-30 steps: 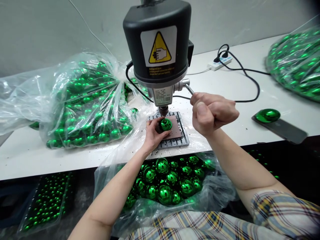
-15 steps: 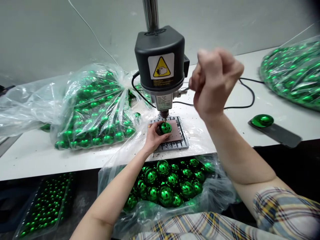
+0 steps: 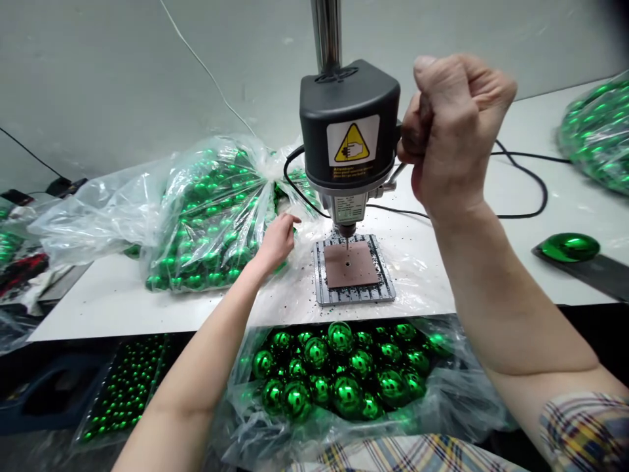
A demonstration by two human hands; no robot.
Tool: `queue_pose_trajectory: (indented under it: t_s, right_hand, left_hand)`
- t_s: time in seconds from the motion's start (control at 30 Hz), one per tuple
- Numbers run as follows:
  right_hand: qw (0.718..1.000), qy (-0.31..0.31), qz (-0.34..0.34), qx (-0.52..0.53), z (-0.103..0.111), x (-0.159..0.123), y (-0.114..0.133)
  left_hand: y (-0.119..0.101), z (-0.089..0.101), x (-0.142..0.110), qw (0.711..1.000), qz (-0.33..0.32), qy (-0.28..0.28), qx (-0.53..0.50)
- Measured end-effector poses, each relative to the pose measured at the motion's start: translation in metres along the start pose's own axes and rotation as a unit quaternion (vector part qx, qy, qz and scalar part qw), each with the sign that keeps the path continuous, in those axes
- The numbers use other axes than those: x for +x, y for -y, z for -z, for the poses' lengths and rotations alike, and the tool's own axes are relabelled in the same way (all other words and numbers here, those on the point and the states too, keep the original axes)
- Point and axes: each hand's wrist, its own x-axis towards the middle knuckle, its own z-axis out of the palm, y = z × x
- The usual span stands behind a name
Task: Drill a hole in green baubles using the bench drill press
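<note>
My right hand (image 3: pixel 457 131) is raised in a fist around the end of the feed lever (image 3: pixel 397 174) of a small black bench drill press (image 3: pixel 348 124). Beneath the chuck (image 3: pixel 346 229), the thin drill bit points down at a brown board (image 3: pixel 351 265) with a small hole in it. This board lies on a slotted grey metal base (image 3: pixel 322 295) strewn with dark shavings. My left hand (image 3: pixel 279 241) is left of the base, beside a clear bag of green baubles (image 3: pixel 206 223). One finger stretches out; the others are mostly hidden, and no bauble shows in it.
Loose shiny green baubles (image 3: pixel 346 393) fill an open plastic bag below the table edge. More bagged baubles (image 3: pixel 597 137) lie at the far right, near a green rounded piece (image 3: pixel 570 247) on a dark flat strip. A black cable (image 3: pixel 535 190) crosses the white table (image 3: pixel 113 308).
My left hand has moved left off the base, and the green bauble it held under the drill is gone from the board. My right hand stays on the lever. The view has shifted left.
</note>
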Motion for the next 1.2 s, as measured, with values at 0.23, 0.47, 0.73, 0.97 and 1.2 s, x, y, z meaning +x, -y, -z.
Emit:
queue_pose_trajectory:
  t_s: [0.23,0.47,0.73,0.97,1.2]
  right_hand:
    - [1.000,-0.004,0.005,0.017,0.002,0.000,0.001]
    - [0.997,-0.013,0.002,0.080,-0.001,-0.001,0.004]
    - [0.999,-0.010,0.018,0.050,-0.002,-0.002,0.004]
    - [0.995,-0.007,0.019,0.097,-0.002,0.001,0.001]
    - [0.999,0.000,0.022,0.035,-0.002,0.001,0.002]
  left_hand:
    - [0.041,-0.026,0.065,0.987,0.129,0.078,0.050]
    - [0.029,0.006,0.029,0.953,0.083,-0.171,-0.234]
    - [-0.020,-0.014,-0.025,0.787,0.210,-0.026,-0.580]
    - [-0.026,-0.062,-0.039,0.789,0.236,-0.013,-0.568]
    - [-0.035,-0.076,-0.039,0.956,0.110,-0.162,-0.218]
